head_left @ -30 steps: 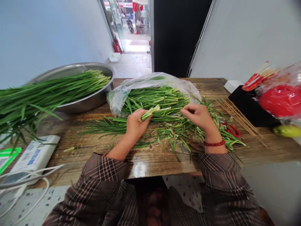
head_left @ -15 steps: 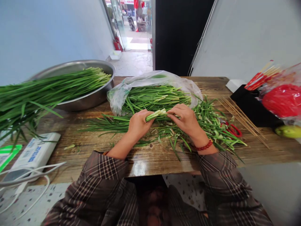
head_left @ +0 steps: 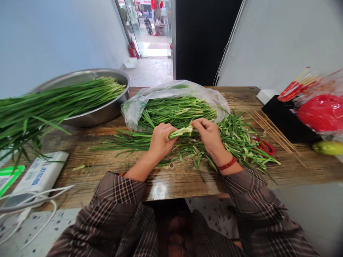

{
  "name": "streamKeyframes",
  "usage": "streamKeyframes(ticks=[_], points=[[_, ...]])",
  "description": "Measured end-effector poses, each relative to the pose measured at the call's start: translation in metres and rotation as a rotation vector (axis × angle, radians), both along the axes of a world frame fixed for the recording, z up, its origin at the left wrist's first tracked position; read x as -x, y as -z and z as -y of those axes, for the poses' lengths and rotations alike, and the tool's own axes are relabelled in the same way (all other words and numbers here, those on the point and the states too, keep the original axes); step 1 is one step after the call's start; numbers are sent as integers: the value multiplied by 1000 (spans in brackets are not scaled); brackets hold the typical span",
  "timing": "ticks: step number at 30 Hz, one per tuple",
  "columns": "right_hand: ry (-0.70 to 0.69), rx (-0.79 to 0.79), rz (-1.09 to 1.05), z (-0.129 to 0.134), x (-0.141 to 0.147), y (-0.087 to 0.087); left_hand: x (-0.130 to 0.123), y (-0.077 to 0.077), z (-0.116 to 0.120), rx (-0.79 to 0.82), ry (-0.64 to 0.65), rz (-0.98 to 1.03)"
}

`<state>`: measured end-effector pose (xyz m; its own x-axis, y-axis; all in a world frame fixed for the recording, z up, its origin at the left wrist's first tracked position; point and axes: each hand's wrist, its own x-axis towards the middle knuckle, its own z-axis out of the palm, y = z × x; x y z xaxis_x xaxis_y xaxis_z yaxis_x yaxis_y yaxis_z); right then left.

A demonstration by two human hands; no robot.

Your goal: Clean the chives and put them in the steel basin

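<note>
1. One slim bunch of green, pale-ended stalks [head_left: 182, 132] is raised over the brown wooden counter [head_left: 184, 185], apparently unfinished.
2. Left hand [head_left: 161, 141]: grip clenched round the bunch, forearm from seven o'clock.
3. Right hand [head_left: 209, 137]: fingertips pinched at the pale ends, forearm from four o'clock; whether it grasps any, cannot tell.
4. Three o'clock: loose leafy scraps [head_left: 235, 137].
5. Twelve: clear plastic bag [head_left: 132, 114], plenty apparently left.
6. Ten: round steel basin [head_left: 103, 117], its sheaf [head_left: 80, 95] seemingly done.

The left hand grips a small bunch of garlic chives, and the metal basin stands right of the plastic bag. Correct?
Not quite: the head view shows the metal basin left of the plastic bag. The left hand does grip a small bunch of garlic chives.
</note>
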<state>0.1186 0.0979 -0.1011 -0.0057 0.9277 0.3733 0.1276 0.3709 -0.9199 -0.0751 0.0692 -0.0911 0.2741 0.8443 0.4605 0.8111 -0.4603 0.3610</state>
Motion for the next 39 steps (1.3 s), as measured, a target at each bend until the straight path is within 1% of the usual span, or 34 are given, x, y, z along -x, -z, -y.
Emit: streamKeyframes(ticks=[2, 3, 6, 9, 11, 13, 15, 16, 18, 21, 22, 23, 24, 25, 27, 28, 29, 30, 31, 35, 39], points=[[73, 84, -139, -6, -8, 1, 1, 1, -1, 0, -7, 6], [85, 99, -180, -9, -14, 0, 2, 2, -2, -2, -14, 10], [52, 65, -175, -12, -30, -7, 5, 3, -3, -10, -17, 27], [25, -64, 20, -6, -35, -17, 5, 3, -3, -8, -11, 28], [-53, -173, 208, -2, -31, -20, 5, 3, -2, -2, -6, 14], [-134, -293, 364, 1, -24, -19, 4, 2, -2, 5, 5, -1], [-148, -387, 441, 2, -18, -15, 4, 2, -2, 9, 19, -12], [-131, -411, 449, 1, -15, -13, 4, 2, -2, 10, 25, -17], [-61, -398, 418, -2, -14, -9, 4, 2, -2, 9, 32, -22], [124, -292, 330, -7, -23, -8, 5, 3, -2, -5, 25, -8], [175, -252, 304, -8, -28, -9, 5, 3, -2, -12, 25, -2], [195, -212, 287, -10, -34, -10, 6, 4, -2, -18, 28, 3], [175, -174, 290, -10, -40, -12, 6, 4, -2, -26, 31, 7], [115, -138, 316, -11, -46, -15, 7, 4, -3, -34, 35, 11], [-90, -107, 421, -10, -54, -19, 8, 5, -3, -50, 39, 21], [-189, -118, 474, -9, -55, -21, 8, 5, -3, -57, 38, 26], [-257, -141, 511, -8, -56, -22, 8, 5, -4, -63, 35, 29], [-289, -167, 525, -7, -54, -23, 8, 5, -4, -67, 33, 28], [-290, -189, 516, -5, -51, -23, 8, 5, -4, -66, 31, 22], [-212, -204, 398, 0, -32, -20, 6, 3, -2, -39, 38, -8], [-176, -218, 357, 4, -18, -19, 4, 2, 1, -1, 61, -24]])
